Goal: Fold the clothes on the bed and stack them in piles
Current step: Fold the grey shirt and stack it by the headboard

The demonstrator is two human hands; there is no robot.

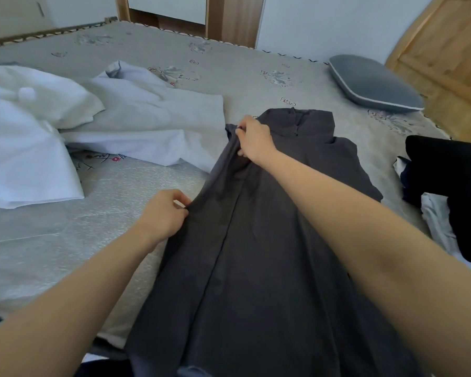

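A long dark grey garment (269,254) lies spread down the middle of the bed (38,254), collar at the far end. My left hand (165,214) pinches its left edge about halfway up. My right hand (253,140) grips the left shoulder area near the collar, and the cloth between both hands is lifted into a ridge. White clothes (136,123) lie rumpled on the left of the bed. A pile of black and white clothes (452,186) sits at the right edge.
A grey pillow (373,84) lies at the far right corner of the bed. Wooden furniture (452,63) stands to the right, and a wooden-framed cabinet (174,12) stands behind the bed. Grey patterned bedsheet shows between the white clothes and my left arm.
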